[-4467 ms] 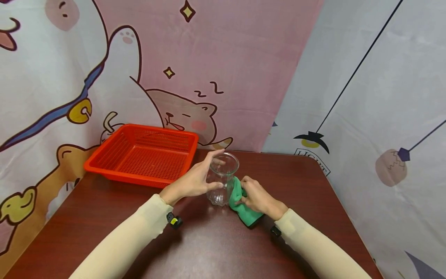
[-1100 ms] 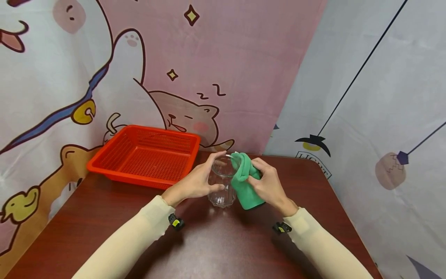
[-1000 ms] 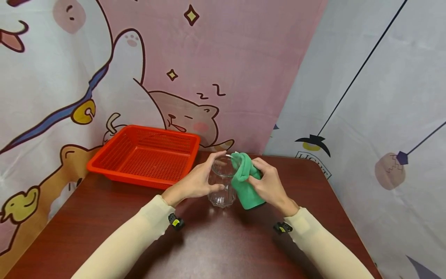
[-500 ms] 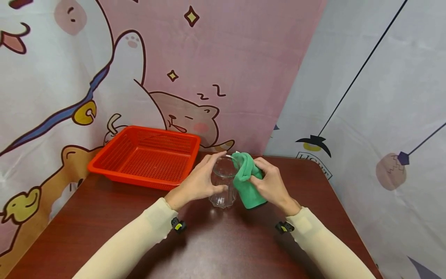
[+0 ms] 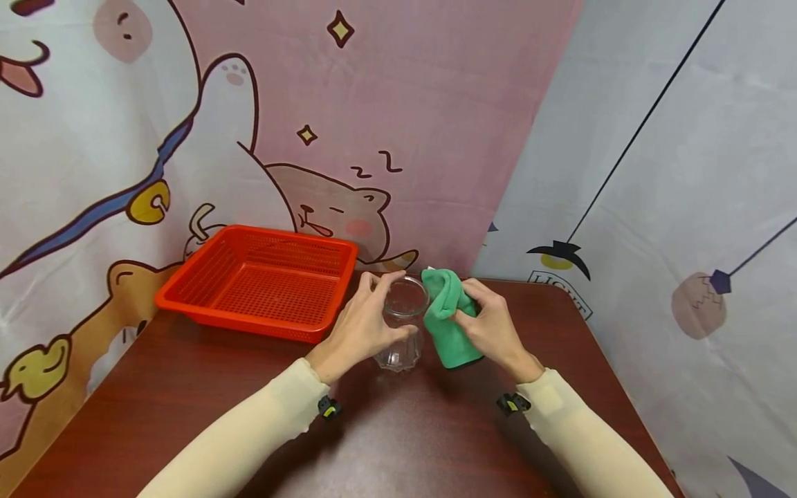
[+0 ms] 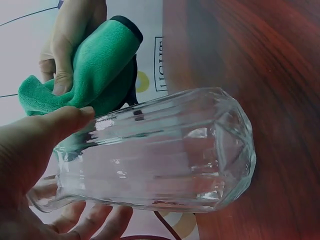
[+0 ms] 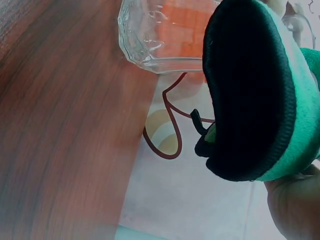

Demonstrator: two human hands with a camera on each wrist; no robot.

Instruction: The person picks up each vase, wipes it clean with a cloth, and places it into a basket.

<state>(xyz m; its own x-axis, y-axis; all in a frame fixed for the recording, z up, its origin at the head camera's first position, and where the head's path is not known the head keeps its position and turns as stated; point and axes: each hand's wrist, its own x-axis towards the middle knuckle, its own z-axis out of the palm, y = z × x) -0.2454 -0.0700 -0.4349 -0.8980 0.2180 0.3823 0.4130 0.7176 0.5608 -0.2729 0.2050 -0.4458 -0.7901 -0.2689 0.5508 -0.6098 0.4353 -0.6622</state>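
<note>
A clear glass vase (image 5: 398, 354) with a flared rim and faceted base stands upright over the middle of the table. My left hand (image 5: 361, 328) holds it near the neck, thumb on the near side and fingers behind; the left wrist view shows the fingers through the glass (image 6: 165, 150). My right hand (image 5: 496, 330) grips a bunched green cloth (image 5: 453, 335) with a dark edge, just right of the rim. In the head view, a narrow gap separates cloth and vase. In the right wrist view the cloth's dark edge (image 7: 250, 95) partly hides the vase (image 7: 145, 40).
A red perforated plastic basket (image 5: 261, 321) sits at the back left of the brown table (image 5: 398, 443), close to my left hand. Cartoon-printed curtains (image 5: 448, 138) hang behind and beside the table. Each wrist wears a small black camera band.
My right hand has raised the cloth from the vase's lower side to its rim, then drawn it slightly right, off the glass. My left hand has shifted right around the vase.
</note>
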